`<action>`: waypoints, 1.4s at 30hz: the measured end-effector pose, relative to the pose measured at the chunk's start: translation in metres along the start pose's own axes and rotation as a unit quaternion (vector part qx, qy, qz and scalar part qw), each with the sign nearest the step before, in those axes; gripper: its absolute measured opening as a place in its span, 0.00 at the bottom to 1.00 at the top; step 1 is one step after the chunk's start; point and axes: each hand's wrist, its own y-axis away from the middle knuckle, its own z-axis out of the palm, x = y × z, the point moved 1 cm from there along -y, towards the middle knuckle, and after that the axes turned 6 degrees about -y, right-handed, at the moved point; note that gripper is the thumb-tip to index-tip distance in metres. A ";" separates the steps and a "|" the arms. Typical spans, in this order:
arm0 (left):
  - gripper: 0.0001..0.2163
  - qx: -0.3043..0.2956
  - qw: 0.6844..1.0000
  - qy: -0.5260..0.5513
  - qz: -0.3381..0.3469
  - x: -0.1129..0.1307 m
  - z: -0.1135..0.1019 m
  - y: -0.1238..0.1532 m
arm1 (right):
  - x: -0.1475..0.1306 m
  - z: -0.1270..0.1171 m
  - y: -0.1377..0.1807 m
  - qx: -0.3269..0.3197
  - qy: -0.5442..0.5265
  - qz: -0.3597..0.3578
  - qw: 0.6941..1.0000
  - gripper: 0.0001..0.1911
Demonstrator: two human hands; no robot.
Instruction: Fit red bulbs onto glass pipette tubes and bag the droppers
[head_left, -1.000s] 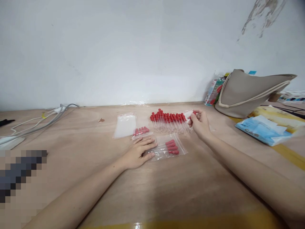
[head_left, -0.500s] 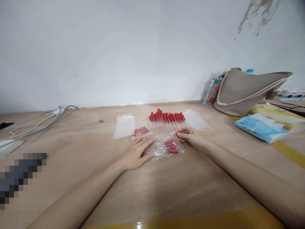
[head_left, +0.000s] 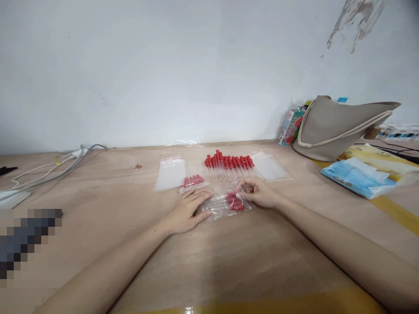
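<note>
My left hand lies flat with its fingers spread, resting on the left end of a clear zip bag. Several red-bulbed droppers lie inside this bag, side by side. At the bag's right end, my right hand is closed in a pinch, its fingertips at the plastic and the red bulb of a dropper; they partly hide it. Behind the bag, a row of loose droppers with red bulbs and thin clear tubes lies on the table. A second filled zip bag sits just beyond my left fingers.
Flat zip bags lie in a left stack and a right stack. Farther right are a blue tissue pack, a grey bag and a plastic package. Cables run along the left, against the wall.
My right hand has moved slightly left and down, carrying a red-bulbed dropper from the bag's edge in to the others. My left hand stays in place.
</note>
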 end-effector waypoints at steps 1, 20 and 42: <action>0.23 0.002 1.000 0.000 -0.001 0.000 0.000 0.000 | 0.000 0.001 0.000 -0.022 -0.009 -0.001 1.000 0.17; 0.20 -0.006 1.000 0.005 0.005 0.001 -0.002 0.000 | 0.003 0.001 -0.007 0.049 0.035 0.034 0.998 0.13; 0.14 0.235 0.964 -0.054 -0.112 -0.026 -0.009 0.001 | -0.026 -0.019 0.006 -0.049 -0.315 0.124 0.940 0.07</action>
